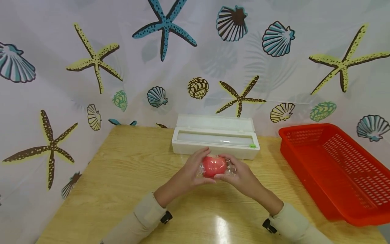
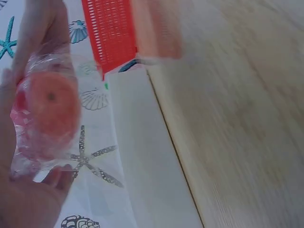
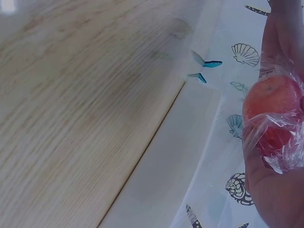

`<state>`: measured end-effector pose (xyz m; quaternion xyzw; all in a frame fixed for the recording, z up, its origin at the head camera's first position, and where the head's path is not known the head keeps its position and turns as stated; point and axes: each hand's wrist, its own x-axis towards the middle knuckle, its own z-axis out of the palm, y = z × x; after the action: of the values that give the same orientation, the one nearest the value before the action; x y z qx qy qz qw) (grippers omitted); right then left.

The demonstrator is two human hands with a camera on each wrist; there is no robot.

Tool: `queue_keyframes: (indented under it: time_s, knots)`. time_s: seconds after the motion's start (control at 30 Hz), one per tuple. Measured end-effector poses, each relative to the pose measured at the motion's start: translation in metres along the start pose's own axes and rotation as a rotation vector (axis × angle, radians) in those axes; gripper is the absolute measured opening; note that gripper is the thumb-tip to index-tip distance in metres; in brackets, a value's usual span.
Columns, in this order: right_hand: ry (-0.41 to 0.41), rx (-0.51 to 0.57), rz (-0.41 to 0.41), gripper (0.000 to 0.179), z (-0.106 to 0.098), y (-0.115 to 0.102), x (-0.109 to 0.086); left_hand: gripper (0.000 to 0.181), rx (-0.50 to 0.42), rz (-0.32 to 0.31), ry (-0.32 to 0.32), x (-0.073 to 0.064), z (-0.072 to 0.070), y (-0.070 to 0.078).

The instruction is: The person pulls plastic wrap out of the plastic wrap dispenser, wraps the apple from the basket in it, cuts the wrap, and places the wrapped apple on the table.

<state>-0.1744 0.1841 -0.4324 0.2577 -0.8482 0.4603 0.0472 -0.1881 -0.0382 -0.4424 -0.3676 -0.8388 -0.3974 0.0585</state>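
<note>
A round red fruit [image 1: 214, 166], wrapped in clear cling film [image 3: 278, 121], is held up between both hands above the table. From its left side my left hand [image 1: 195, 168] grips it, with the thumb low and the fingers over the top. My right hand [image 1: 240, 175] holds the opposite side the same way. Loose, crinkled film bunches at both ends of the fruit. In the left wrist view a small dark spot marks the fruit [image 2: 53, 107]. Just beyond the hands stands a long white cling film dispenser [image 1: 215, 149], its lid raised and a film roll inside.
A red perforated plastic basket [image 1: 327, 203] stands on the right side of the wooden table [image 1: 131, 173]. A green slider [image 1: 253, 145] sits at the dispenser's right end. Behind the table hangs a white cloth [image 1: 182, 67] printed with shells and starfish.
</note>
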Motion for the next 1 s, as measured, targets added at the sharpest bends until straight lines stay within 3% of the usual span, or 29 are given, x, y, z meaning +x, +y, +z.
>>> queue_keyframes:
  time_s: [0.13,0.23,0.4,0.53,0.6,0.83,1.0]
  knots:
    - [0.019,-0.007,0.029,0.057,-0.003,-0.001,0.003,0.089,0.233,0.154,0.091,-0.001,-0.001,-0.001]
    - [0.021,-0.031,0.060,0.053,-0.004,-0.003,0.005,0.086,0.302,0.207,0.139,-0.001,-0.001,-0.002]
    - [0.026,-0.034,0.097,0.046,-0.011,-0.024,0.007,0.085,0.294,0.242,0.146,0.002,-0.002,-0.004]
    - [-0.007,-0.018,0.098,0.043,-0.016,-0.044,0.007,0.083,0.272,0.222,0.137,0.003,-0.003,-0.005]
    - [-0.024,-0.016,0.094,0.042,-0.017,-0.045,0.009,0.082,0.247,0.212,0.129,0.003,-0.004,-0.006]
    - [-0.064,-0.030,0.087,0.041,-0.012,-0.010,0.014,0.078,0.141,0.239,0.113,0.003,-0.006,-0.008]
    - [-0.098,0.010,0.103,0.043,-0.013,-0.005,0.014,0.076,0.149,0.268,0.129,0.004,-0.007,-0.009]
